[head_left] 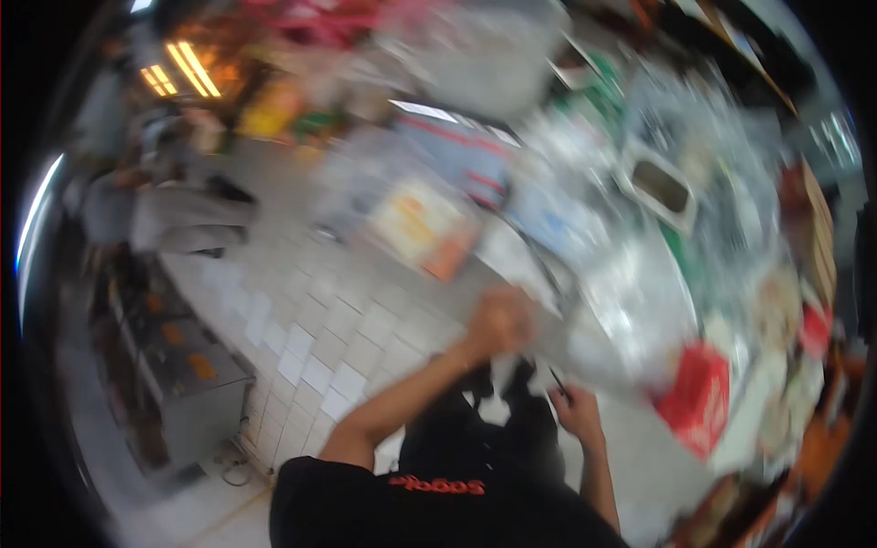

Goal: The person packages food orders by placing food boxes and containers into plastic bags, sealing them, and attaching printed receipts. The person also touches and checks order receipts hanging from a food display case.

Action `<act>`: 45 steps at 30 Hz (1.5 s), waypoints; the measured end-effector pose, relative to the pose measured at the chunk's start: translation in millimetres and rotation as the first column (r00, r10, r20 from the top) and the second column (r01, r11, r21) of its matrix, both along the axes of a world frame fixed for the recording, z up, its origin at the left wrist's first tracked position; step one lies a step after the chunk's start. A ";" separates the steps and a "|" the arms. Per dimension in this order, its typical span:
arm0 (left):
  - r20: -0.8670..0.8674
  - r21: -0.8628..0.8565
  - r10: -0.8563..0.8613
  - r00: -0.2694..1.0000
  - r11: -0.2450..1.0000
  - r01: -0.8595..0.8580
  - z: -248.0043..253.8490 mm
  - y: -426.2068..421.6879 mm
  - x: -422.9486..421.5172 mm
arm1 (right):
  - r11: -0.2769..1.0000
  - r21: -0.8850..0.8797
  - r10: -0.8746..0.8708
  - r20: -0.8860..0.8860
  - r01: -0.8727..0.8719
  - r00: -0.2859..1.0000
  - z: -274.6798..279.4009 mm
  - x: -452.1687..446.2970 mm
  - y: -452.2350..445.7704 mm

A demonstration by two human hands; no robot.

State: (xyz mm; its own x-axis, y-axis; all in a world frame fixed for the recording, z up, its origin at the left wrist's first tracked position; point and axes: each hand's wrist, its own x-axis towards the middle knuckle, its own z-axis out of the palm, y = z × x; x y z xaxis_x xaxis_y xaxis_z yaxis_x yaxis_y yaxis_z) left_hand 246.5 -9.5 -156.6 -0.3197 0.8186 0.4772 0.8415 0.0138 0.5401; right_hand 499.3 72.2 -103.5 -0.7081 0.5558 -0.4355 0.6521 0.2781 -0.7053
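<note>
My left hand (502,321) is blurred and looks closed like a fist, beside a white sheet (519,265) at the near edge of the cluttered table. What it grips, if anything, cannot be made out. Lower and to the right, my right hand (579,413) is closed round a thin dark tool (560,384), whose tip points up and to the left. Past my left hand lies a clear plastic package with a yellow and orange label (416,219). A large shiny silver round surface (635,292) is right of both hands.
A red packet (699,397) lies at the right, near a white tray with brown contents (660,185). Clear plastic bags (475,46) are piled at the far side. At the left are a metal cabinet (196,384), a grey-covered item (187,219) and a tiled floor (338,338).
</note>
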 end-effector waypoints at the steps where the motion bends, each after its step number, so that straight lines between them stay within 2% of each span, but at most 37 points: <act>1: 0.105 0.023 -0.001 0.994 1.000 -0.001 36.8 -9.8 3.4 | 0.999 -0.005 0.053 0.001 -0.053 0.999 7.9 -11.9 10.0; 2: 0.170 0.049 -0.054 0.984 0.998 0.046 75.4 -22.6 4.1 | 1.000 0.004 -0.010 -0.023 0.010 1.000 7.0 -20.5 15.3; 3: 0.304 0.009 -0.156 0.940 0.987 0.161 96.3 -36.2 3.3 | 0.999 -0.025 -0.043 -0.068 0.041 0.997 29.8 -42.3 24.8; 5: 0.631 -0.094 -0.318 0.708 0.874 0.477 182.4 -68.1 -29.7 | 0.995 -0.039 -0.095 -0.178 0.089 0.980 65.1 -83.1 44.4; 7: 0.728 0.073 -0.400 0.557 0.853 0.517 261.7 -108.6 -82.4 | 0.990 -0.035 -0.144 -0.311 0.140 0.939 77.1 -122.2 57.1; 9: 0.553 0.251 -0.514 0.655 0.853 0.458 301.5 -160.1 -160.8 | 0.984 0.014 -0.157 -0.409 0.179 0.899 111.8 -176.4 57.1; 11: 0.399 0.339 -0.496 0.771 0.861 0.378 310.0 -217.3 -254.2 | 0.956 0.165 -0.112 -0.559 0.242 0.821 129.5 -226.4 56.6; 12: 0.383 0.459 -0.415 0.825 0.861 0.220 312.8 -240.6 -294.9 | 0.924 0.216 -0.134 -0.590 0.316 0.796 137.5 -249.6 57.7; 13: 0.376 0.573 -0.334 0.864 0.817 0.066 315.2 -261.3 -338.5 | 0.894 0.190 -0.215 -0.613 0.405 0.761 144.5 -272.3 53.3; 14: 0.361 0.611 -0.272 0.892 0.791 -0.006 318.2 -278.8 -391.0 | 0.802 0.300 -0.158 -0.728 0.517 0.667 133.6 -292.4 60.5; 15: 0.347 0.650 -0.213 0.913 0.757 -0.070 323.7 -293.9 -448.3 | 0.725 0.430 -0.149 -0.665 0.538 0.732 154.4 -314.6 50.8; 16: 0.330 0.652 -0.108 0.938 0.745 -0.143 329.6 -303.0 -504.3 | 0.725 0.358 -0.208 -0.700 0.588 0.683 157.2 -325.3 52.0; 17: 0.312 0.662 -0.005 0.950 0.718 -0.213 337.5 -307.0 -565.2 | 0.731 0.232 -0.383 -0.638 0.641 0.668 202.2 -366.9 -2.6; 18: 0.319 0.658 0.097 0.943 0.694 -0.294 344.2 -309.6 -616.1 | 0.703 0.291 -0.370 -0.629 0.648 0.684 222.6 -401.8 -29.7; 19: 0.314 0.677 0.096 0.945 0.674 -0.294 352.8 -309.3 -666.1 | 0.671 0.339 -0.362 -0.626 0.659 0.691 237.7 -436.0 -48.7; 21: 0.117 0.735 0.252 0.961 0.628 -0.254 385.8 -302.3 -752.9 | 0.710 0.445 -0.269 -0.546 0.546 0.793 262.4 -492.2 -77.5; 22: 0.102 0.748 0.277 0.956 0.612 -0.257 405.2 -299.4 -788.9 | 0.723 0.489 -0.224 -0.502 0.488 0.835 273.6 -514.9 -90.8; 23: 0.084 0.763 0.304 0.949 0.593 -0.257 424.9 -297.7 -826.0 | 0.755 0.499 -0.161 -0.486 0.424 0.859 284.7 -542.5 -105.3; 25: 0.021 0.786 0.390 0.920 0.562 -0.256 470.0 -290.5 -883.7 | 0.812 0.374 -0.199 -0.545 0.448 0.815 289.3 -594.2 -132.3; 27: -0.043 0.785 0.489 0.871 0.557 -0.273 506.6 -279.9 -924.5 | 0.877 0.298 -0.176 -0.530 0.377 0.830 277.8 -645.4 -151.4; 28: -0.054 0.727 0.482 0.874 0.619 -0.297 519.5 -277.9 -940.8 | 0.840 0.455 -0.096 -0.412 0.296 0.906 303.2 -686.7 -179.9; 29: -0.176 0.688 0.507 0.844 0.676 -0.263 529.0 -274.2 -958.4 | 0.871 0.432 -0.033 -0.423 0.234 0.905 290.2 -710.6 -189.8; 30: -0.298 0.644 0.521 0.800 0.728 -0.234 536.7 -268.9 -976.3 | 0.926 0.333 -0.047 -0.369 0.179 0.928 273.8 -730.2 -199.1; 31: -0.417 0.594 0.522 0.744 0.776 -0.212 542.2 -263.2 -993.7 | 0.967 0.223 -0.051 -0.313 0.126 0.948 247.9 -745.6 -203.4; 32: -0.448 0.500 0.420 0.790 0.849 -0.168 543.9 -258.8 -1009.1 | 0.972 -0.147 -0.227 -0.365 0.185 0.903 167.2 -748.7 -199.1; 33: -0.459 0.476 0.398 0.795 0.865 -0.158 544.6 -253.7 -1017.6 | 0.843 -0.499 -0.405 -0.347 0.199 0.846 103.2 -750.0 -196.3; 34: -0.469 0.452 0.379 0.798 0.879 -0.152 544.0 -250.7 -1024.0 | 0.917 -0.370 -0.268 -0.299 0.147 0.916 125.5 -768.1 -204.3; 35: -0.479 0.428 0.364 0.799 0.891 -0.150 542.2 -249.2 -1031.7 | 0.968 -0.240 -0.128 -0.228 0.071 0.965 177.6 -797.3 -221.5; 36: -0.480 0.399 0.326 0.814 0.908 -0.128 539.3 -248.6 -1041.8 | 0.993 -0.112 0.008 -0.135 -0.024 0.991 205.7 -818.8 -231.9; 39: -0.481 0.363 0.272 0.834 0.927 -0.093 539.8 -247.0 -1049.8 | 0.996 -0.083 -0.046 -0.340 0.018 0.939 199.3 -844.5 -232.2; 42: -0.468 0.363 0.253 0.846 0.928 -0.077 541.4 -244.6 -1054.5 | 0.999 -0.044 -0.017 -0.144 0.011 0.989 215.5 -865.4 -212.7; 44: -0.410 0.389 0.259 0.874 0.917 -0.089 540.4 -243.8 -1051.8 | 1.000 -0.028 -0.014 -0.157 0.010 0.987 206.3 -865.2 -201.3; 45: -0.437 0.385 0.259 0.861 0.919 -0.081 539.2 -242.7 -1053.4 | 1.000 -0.019 -0.011 -0.161 0.008 0.987 202.7 -864.9 -196.7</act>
State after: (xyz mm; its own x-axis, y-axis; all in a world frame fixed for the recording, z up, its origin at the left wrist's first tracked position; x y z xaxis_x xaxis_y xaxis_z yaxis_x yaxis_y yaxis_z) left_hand -806.9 -252.2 382.6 -0.1021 0.5281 0.8430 0.9946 0.0706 0.0762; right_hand -365.6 -124.5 99.2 -0.7649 0.5555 -0.3262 0.5316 0.2584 -0.8066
